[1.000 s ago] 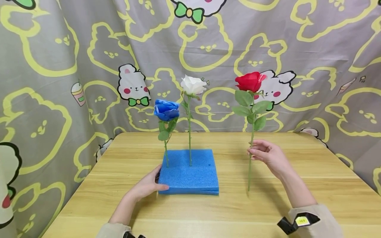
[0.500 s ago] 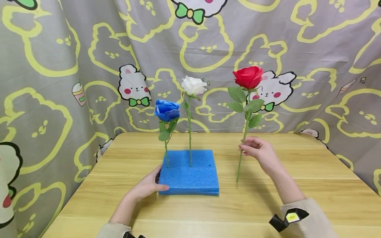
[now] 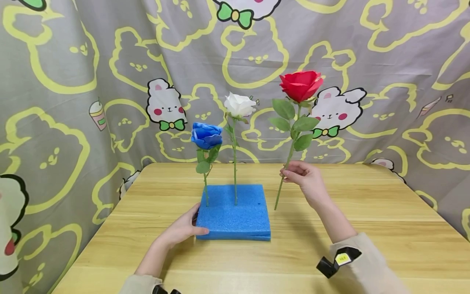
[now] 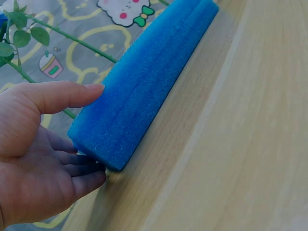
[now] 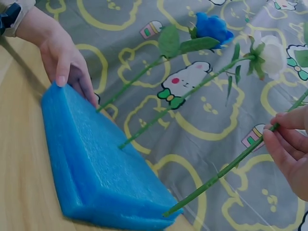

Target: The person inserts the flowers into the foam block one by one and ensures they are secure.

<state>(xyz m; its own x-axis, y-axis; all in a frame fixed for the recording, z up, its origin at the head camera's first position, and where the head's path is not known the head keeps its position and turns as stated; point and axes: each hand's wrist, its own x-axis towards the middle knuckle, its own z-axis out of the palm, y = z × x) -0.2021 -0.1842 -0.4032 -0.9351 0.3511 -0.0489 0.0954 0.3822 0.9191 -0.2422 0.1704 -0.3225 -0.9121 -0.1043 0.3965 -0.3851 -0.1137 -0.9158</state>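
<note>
In the head view a blue foam block (image 3: 235, 220) lies on the table. A blue rose (image 3: 206, 136) and a white rose (image 3: 239, 105) stand upright in it, stems sunk into its top. My left hand (image 3: 182, 229) grips the block's left end; in the left wrist view its thumb (image 4: 77, 95) lies on the edge with the fingers round the corner. Right of the block, my right hand (image 3: 307, 181) pinches the green stem of a red rose (image 3: 301, 86) between thumb and fingertips. This stem tilts, its lower end above the table beside the block's right edge.
A wooden table (image 3: 367, 212) carries the block. Behind it and at both sides hangs a grey curtain (image 3: 205, 45) with yellow cartoon outlines. A small dark hole (image 3: 258, 203) shows in the block's top near the right side.
My right hand has moved left and a little up with the red rose, bringing the stem closer to the block and tilting it more. The left hand and block have stayed put.
</note>
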